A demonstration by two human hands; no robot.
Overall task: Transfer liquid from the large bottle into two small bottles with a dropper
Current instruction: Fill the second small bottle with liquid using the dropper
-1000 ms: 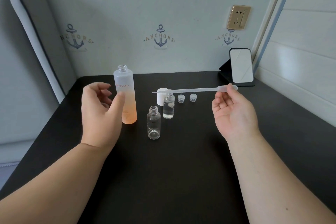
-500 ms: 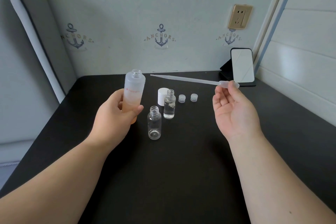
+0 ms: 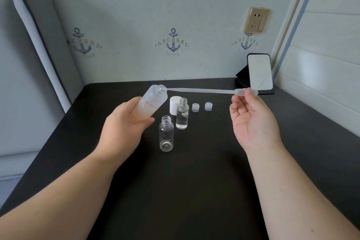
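Note:
My left hand [image 3: 124,122] grips the large frosted bottle [image 3: 153,103], lifted off the table and tilted to the right, its open mouth up. My right hand [image 3: 251,117] pinches the bulb of a clear plastic dropper [image 3: 202,90], which lies almost level; its tip sits at the bottle's mouth. Two small clear bottles stand uncapped on the black table [image 3: 194,181]: the near one [image 3: 166,134] looks empty, the far one [image 3: 182,114] holds clear liquid.
A white cap [image 3: 174,103] stands behind the small bottles, with two small clear caps [image 3: 195,107] [image 3: 208,106] to its right. A phone [image 3: 260,72] leans on a stand at the back right corner. Walls close the table at the back and right.
My left hand took hold of the large bottle, lifted it and tilted it to the right. The dropper swung up and left until its tip reached the bottle's mouth.

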